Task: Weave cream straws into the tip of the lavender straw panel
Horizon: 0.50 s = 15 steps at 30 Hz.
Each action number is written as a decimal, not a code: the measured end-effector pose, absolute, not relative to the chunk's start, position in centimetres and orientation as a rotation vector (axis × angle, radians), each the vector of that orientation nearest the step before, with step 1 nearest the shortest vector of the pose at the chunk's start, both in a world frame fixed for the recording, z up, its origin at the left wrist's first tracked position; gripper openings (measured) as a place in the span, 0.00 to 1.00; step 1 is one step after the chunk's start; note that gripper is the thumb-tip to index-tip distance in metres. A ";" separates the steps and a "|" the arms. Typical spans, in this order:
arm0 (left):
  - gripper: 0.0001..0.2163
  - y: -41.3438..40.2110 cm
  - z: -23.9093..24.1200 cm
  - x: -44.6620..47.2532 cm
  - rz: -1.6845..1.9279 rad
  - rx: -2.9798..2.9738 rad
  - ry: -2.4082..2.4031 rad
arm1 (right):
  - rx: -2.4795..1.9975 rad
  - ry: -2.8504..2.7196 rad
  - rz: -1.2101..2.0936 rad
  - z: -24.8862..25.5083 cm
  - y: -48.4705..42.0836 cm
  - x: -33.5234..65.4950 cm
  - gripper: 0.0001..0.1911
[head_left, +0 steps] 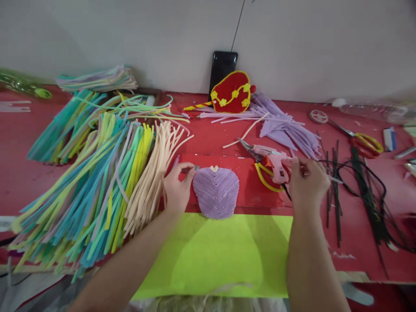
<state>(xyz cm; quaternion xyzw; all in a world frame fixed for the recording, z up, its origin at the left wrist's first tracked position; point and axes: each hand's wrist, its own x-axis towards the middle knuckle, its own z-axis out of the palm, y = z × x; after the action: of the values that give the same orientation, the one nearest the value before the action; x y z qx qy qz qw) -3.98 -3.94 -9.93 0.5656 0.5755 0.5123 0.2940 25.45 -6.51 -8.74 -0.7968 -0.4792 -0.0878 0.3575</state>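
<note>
Bare forearms [315,268] cross frame-bottom; at centre, left hand [178,187] pinches lilac fuzzy-stem panel [217,193]; right hand [308,175] half-curled, hold unclear.

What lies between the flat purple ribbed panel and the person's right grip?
In the head view, beside the panel: red board, then yellow-handled metal pliers and a pink plastic glue gun.

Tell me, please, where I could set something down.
Mostly bare: the lime sheet below the purple panel, and red tabletop between the beige pipe cleaners and single beige stem. Crowded: left, under multicolored pipe cleaners; right, around the glue gun.
</note>
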 end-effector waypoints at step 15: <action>0.06 -3.6 -10.4 -3.7 1.431 1.388 1.391 | -2.240 -1.313 0.052 -11.2 -6.4 25.8 0.22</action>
<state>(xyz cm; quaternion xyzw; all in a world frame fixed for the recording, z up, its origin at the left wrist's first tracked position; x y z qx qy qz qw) -3.70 -3.63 -10.44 0.5352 0.5364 0.5519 0.3481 25.76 -6.44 -11.20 -0.8308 -0.4869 0.0194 0.2688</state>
